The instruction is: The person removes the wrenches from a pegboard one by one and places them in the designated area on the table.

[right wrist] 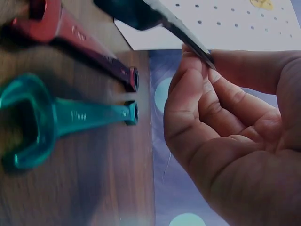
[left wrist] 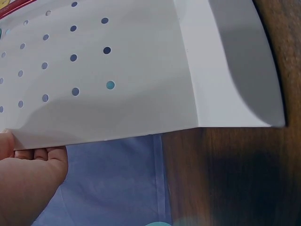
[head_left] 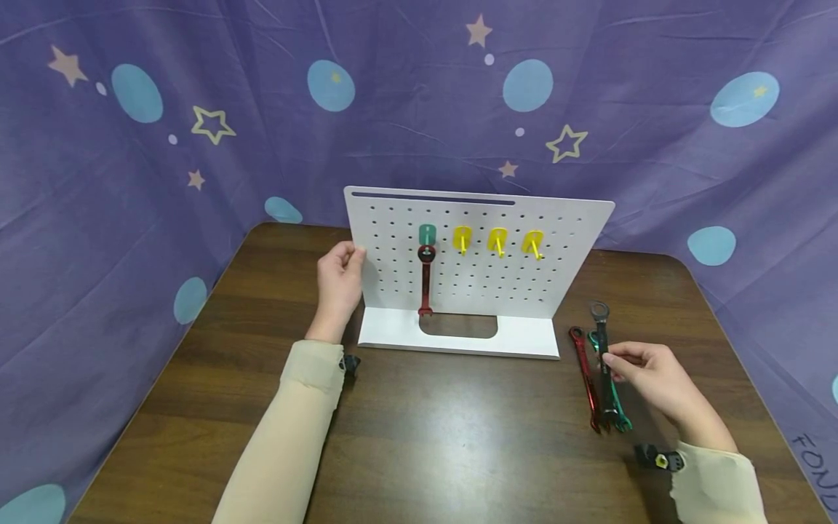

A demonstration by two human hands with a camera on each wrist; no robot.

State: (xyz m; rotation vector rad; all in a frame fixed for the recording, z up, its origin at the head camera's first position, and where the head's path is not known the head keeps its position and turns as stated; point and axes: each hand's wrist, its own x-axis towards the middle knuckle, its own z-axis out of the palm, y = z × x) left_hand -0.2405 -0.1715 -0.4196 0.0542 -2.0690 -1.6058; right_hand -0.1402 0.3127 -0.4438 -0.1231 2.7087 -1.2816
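My left hand pinches the left edge of the white pegboard, thumb in front and fingers behind, as the left wrist view also shows. At the right, my right hand pinches a black wrench between thumb and fingers, raised over the others. Below it on the table lie a red wrench and a green wrench, both plain in the right wrist view with their open ends near the camera. Another red wrench hangs by its ring from the green hook on the board.
Three yellow hooks sit in a row right of the green one. The board's base has a cutout and stands on the brown wooden table. A purple curtain hangs behind the table and along its sides.
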